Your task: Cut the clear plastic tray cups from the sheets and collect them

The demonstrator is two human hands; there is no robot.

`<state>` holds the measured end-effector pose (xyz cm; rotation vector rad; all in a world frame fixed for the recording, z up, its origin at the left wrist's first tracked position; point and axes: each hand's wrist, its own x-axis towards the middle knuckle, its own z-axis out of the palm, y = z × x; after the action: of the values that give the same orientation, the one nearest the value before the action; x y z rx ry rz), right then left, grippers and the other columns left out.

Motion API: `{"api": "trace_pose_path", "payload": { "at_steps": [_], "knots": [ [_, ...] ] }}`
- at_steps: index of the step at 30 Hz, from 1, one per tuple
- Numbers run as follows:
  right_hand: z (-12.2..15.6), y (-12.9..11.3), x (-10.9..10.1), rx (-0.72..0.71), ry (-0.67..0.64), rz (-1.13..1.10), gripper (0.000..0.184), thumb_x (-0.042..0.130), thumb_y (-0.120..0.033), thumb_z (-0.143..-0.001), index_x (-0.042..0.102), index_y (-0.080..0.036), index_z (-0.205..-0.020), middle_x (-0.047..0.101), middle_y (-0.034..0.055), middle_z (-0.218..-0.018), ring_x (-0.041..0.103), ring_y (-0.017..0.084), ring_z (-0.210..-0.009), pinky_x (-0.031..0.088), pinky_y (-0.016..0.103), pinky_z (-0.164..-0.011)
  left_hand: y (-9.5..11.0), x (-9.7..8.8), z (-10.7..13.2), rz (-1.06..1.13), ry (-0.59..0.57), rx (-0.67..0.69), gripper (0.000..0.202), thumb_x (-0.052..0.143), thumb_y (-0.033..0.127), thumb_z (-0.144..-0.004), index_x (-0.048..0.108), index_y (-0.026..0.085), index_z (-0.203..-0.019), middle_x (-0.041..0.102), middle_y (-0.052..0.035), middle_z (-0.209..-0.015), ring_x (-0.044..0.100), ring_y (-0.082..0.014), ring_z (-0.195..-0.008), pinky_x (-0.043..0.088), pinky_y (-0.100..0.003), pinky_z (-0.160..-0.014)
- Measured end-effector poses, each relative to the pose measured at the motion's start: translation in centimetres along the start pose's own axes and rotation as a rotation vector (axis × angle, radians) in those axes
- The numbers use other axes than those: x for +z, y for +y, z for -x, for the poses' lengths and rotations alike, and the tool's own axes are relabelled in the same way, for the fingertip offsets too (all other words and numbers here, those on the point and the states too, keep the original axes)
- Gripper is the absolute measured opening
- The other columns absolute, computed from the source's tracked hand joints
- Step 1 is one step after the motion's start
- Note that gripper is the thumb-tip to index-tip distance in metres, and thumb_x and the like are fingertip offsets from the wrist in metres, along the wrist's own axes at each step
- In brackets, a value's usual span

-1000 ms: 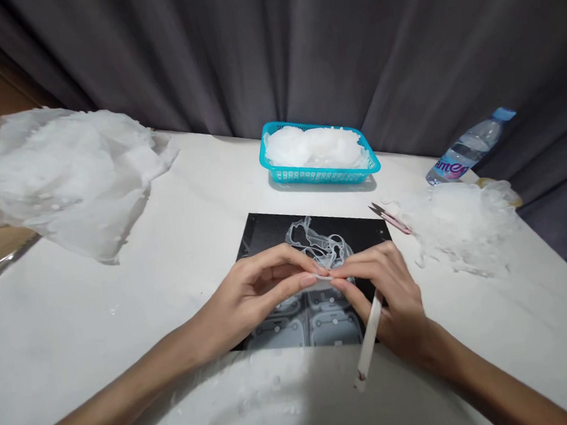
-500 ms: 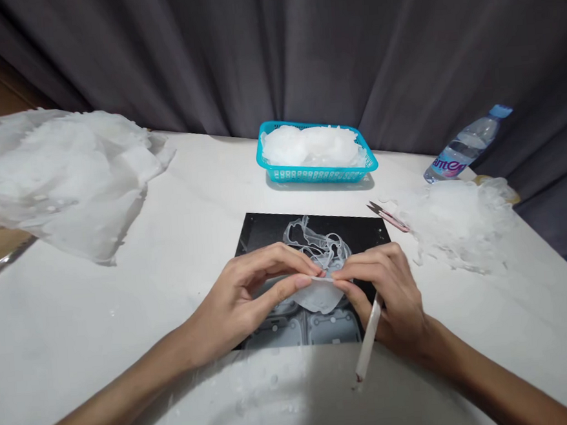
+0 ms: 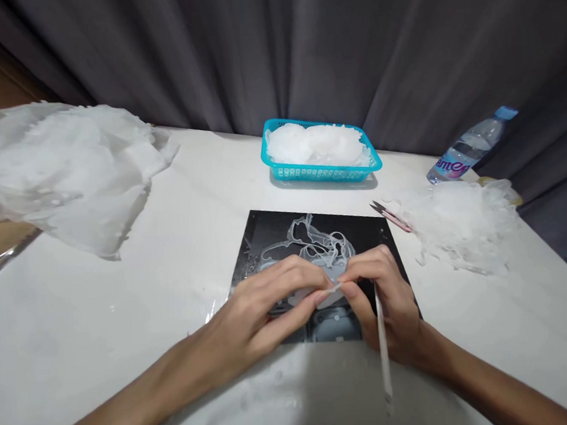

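A small translucent, rubbery-looking piece (image 3: pixel 335 297) is pinched by its edge between my two hands, above a black board (image 3: pixel 267 226). My left hand (image 3: pixel 275 304) is closed, its thumb and fingertips on the left part of that edge. From the right, the thumb and index finger of my right hand (image 3: pixel 391 295) grip the same edge close by. A slim white pen-like tool (image 3: pixel 384 361) is also tucked in my right hand, its lower end pointing toward me. Thin translucent trimmings (image 3: pixel 312 236) lie curled on the board behind my fingers. My hands partly hide the piece.
At the back stands a blue plastic basket (image 3: pixel 324 173) filled with white translucent pieces. Pink-handled thread snips (image 3: pixel 393 218) lie beside a heap of clear scraps (image 3: pixel 464 226). A water bottle (image 3: pixel 473 147) leans behind them. On the left is a large whitish plastic pile (image 3: pixel 76 169).
My hands have shifted slightly right and tilted the piece, so less of its face shows. The pen-like tool has swung to nearly upright in view. A trimming strand on the board's left now shows.
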<state>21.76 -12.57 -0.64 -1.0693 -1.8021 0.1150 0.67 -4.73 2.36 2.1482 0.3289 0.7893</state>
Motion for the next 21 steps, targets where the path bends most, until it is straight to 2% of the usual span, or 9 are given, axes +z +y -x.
{"api": "trace_pose_path", "payload": {
  "at_steps": [5,10,15,21],
  "knots": [
    [0.0,-0.4,-0.2,0.060,-0.027,-0.025,0.020,0.053,-0.003,-0.096,0.056,-0.018,-0.108,0.061,0.0037,-0.096,0.055,0.018,-0.087,0.045,0.035,-0.080,0.0,0.0,0.1,-0.014,-0.025,0.049,0.025,0.053,0.005,-0.104,0.061,0.021,-0.121,0.070,-0.0044,-0.113,0.069,-0.0136,-0.103,0.054,-0.022,-0.092],
    [0.0,-0.5,-0.1,0.021,-0.031,-0.018,0.022,0.055,-0.004,-0.095,0.056,-0.019,-0.111,0.064,0.0033,-0.097,0.057,0.018,-0.088,0.046,0.035,-0.081,0.3,0.3,0.3,-0.070,0.001,-0.047,0.023,0.064,0.014,-0.102,0.058,0.023,-0.122,0.071,-0.0018,-0.110,0.070,-0.0151,-0.101,0.054,-0.024,-0.090],
    [0.1,-0.5,-0.1,-0.008,-0.025,0.013,0.024,0.054,-0.005,-0.095,0.057,-0.020,-0.114,0.067,0.0034,-0.095,0.062,0.019,-0.085,0.047,0.036,-0.079,0.8,0.2,0.2,-0.042,-0.006,-0.076,0.018,0.057,0.011,-0.105,0.061,0.023,-0.118,0.072,-0.0016,-0.106,0.070,-0.0152,-0.098,0.054,-0.025,-0.087],
    [-0.1,-0.8,-0.4,-0.005,-0.007,0.040,0.023,0.050,-0.008,-0.097,0.055,-0.023,-0.115,0.065,0.0035,-0.093,0.063,0.020,-0.082,0.048,0.038,-0.076,1.0,0.3,-0.1,0.052,0.062,-0.182,0.007,0.062,0.020,-0.104,0.068,0.021,-0.105,0.075,-0.0005,-0.100,0.071,-0.0144,-0.090,0.054,-0.023,-0.081]
  ]
}}
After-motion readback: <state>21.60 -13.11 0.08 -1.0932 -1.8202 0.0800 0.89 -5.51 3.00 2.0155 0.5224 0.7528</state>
